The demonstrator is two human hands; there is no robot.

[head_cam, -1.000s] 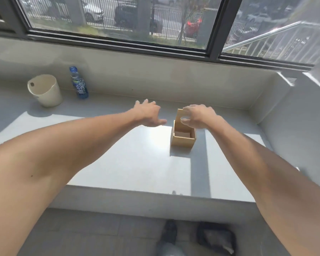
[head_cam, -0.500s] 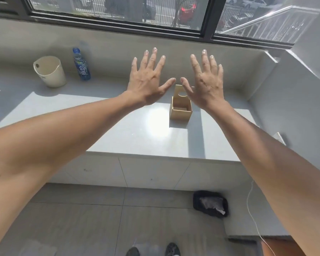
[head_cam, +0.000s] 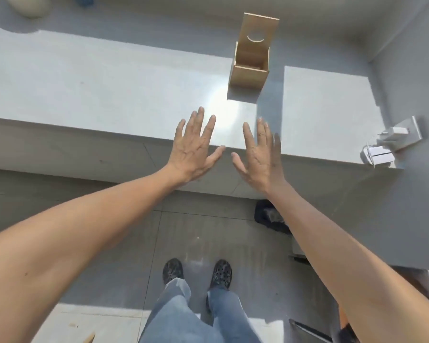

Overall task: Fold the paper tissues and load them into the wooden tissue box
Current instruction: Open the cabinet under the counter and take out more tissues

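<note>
A small wooden tissue box [head_cam: 249, 76] stands upright on the grey ledge [head_cam: 97, 82], its lid raised at the back with a curved slot in it. The inside looks shadowed; I cannot tell what lies in it. My left hand [head_cam: 192, 148] and my right hand [head_cam: 259, 154] hover side by side over the ledge's front edge, palms down, fingers spread, holding nothing. Both are well short of the box, nearer to me. No loose tissues show anywhere.
A cream bucket [head_cam: 29, 6] and a blue bottle [head_cam: 84, 0] sit at the far left of the ledge. A white charger and plug [head_cam: 391, 142] rest at the ledge's right end. A dark bag [head_cam: 268, 215] lies on the floor by my shoes [head_cam: 197, 272].
The view has tilted down and back from the window to the floor. Both hands left the box, spread open, and now hang lower, over the ledge's front edge.
</note>
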